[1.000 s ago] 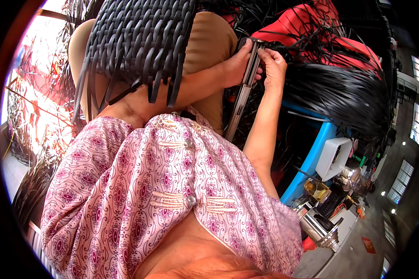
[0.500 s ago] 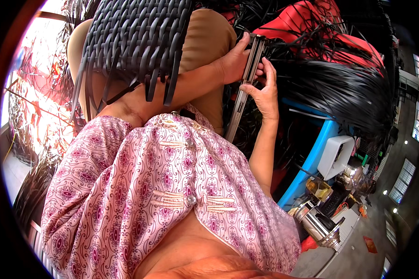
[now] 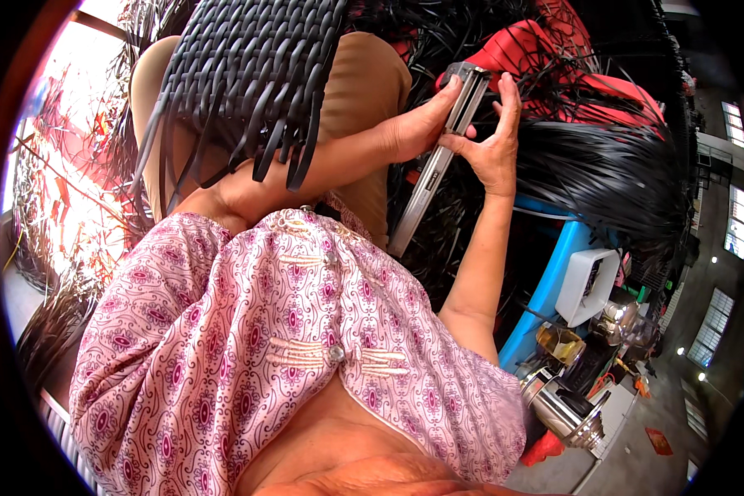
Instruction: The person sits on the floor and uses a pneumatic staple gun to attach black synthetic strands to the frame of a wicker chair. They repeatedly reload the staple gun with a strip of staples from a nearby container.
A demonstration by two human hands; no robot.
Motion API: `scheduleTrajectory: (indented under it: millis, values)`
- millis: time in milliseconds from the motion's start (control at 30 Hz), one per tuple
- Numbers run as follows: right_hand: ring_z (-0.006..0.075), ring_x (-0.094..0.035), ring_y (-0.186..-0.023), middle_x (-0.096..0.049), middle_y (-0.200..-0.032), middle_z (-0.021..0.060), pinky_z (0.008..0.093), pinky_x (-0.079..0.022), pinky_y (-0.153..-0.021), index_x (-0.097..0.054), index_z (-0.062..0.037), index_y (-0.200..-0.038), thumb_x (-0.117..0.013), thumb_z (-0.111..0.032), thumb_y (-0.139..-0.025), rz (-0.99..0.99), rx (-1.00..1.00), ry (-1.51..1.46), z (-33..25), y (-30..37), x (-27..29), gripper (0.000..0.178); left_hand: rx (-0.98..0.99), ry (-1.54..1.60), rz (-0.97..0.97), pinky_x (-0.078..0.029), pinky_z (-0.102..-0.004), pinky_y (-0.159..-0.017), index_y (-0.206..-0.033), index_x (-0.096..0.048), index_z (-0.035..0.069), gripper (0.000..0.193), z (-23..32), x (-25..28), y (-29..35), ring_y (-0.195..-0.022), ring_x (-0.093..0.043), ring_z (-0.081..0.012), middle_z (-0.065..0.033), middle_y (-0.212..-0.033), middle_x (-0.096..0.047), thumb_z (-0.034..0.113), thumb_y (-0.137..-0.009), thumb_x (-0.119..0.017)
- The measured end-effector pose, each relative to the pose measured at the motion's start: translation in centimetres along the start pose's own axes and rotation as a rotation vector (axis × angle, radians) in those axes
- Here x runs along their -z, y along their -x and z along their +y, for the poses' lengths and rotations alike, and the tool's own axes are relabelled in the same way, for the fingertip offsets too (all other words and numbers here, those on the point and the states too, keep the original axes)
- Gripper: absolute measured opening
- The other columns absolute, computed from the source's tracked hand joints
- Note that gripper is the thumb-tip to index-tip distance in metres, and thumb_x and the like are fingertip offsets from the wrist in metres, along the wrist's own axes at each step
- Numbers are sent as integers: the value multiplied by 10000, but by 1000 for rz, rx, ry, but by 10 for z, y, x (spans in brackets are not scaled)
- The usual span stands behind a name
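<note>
A long, slim silver metal rail with a dark block-like head (image 3: 428, 192) slants between my hands, its lower end near my shirt. My left hand (image 3: 422, 128) is closed round its upper part, thumb along the side near the head; most of its fingers are hidden behind it. My right hand (image 3: 492, 153) lies against the right side, thumb touching the metal, index finger stretched up and away from it. A dark woven strip panel (image 3: 244, 70) with loose strand ends lies across my lap, over my left forearm.
Loose black strips (image 3: 595, 169) heap at the right, with red cloth (image 3: 517, 50) behind. Beyond my right forearm stand a blue container edge (image 3: 550, 285), a white plastic box (image 3: 585, 288) and a shiny metal flask (image 3: 558, 405). More strips hang at the left.
Both hands and the rail have shifted slightly right. My right hand's fingers have spread and lifted from the rail. The woven panel has moved a little.
</note>
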State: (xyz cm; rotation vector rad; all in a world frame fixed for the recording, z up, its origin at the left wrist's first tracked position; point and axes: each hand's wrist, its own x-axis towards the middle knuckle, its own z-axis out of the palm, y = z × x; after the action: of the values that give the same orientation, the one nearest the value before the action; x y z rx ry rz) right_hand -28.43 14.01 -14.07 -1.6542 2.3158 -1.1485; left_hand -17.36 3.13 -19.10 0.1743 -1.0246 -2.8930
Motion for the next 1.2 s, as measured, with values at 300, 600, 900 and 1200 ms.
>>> scheduleTrajectory:
  millis: [300, 600, 900, 1200]
  values:
    - [360, -398, -1326, -382, -1469, 177, 472, -357, -1083, -240, -35, -1483, -938, -450, -402, 63, 286, 135, -93, -12, 71, 1352, -257, -201, -186, -467, -261, -725, -1248, -509, 85, 781, 37, -66, 33, -815, -543, -98, -21, -932, -587, 745, -925, -244]
    - [211, -592, -1088, -594, -1219, 115, 337, -476, -947, -525, 10, -1305, -905, -254, -616, 315, 298, 19, -121, -40, 111, 830, -439, -542, -289, -450, -259, -717, -1243, -500, 48, 881, 95, -112, 45, -807, -550, -110, -40, -892, -577, 779, -897, -148]
    - [101, -612, -755, -677, -853, 53, 223, -493, -705, -678, 37, -980, -724, -136, -855, 752, 144, -555, -126, -86, 107, 218, -512, -614, -242, -455, -250, -800, -1089, -603, -9, 626, 127, -145, 37, -879, -541, -105, -45, -961, -624, 554, -1010, -341]
    - [189, -552, -1121, -600, -1190, 121, 331, -441, -988, -540, 35, -1246, -534, -207, -988, 904, 623, 116, -107, -70, 123, 354, -1218, -1602, -328, -318, -420, -1018, -1126, -654, 43, 622, 145, -151, 64, -1036, -557, -251, -96, -1071, -600, 541, -757, -702]
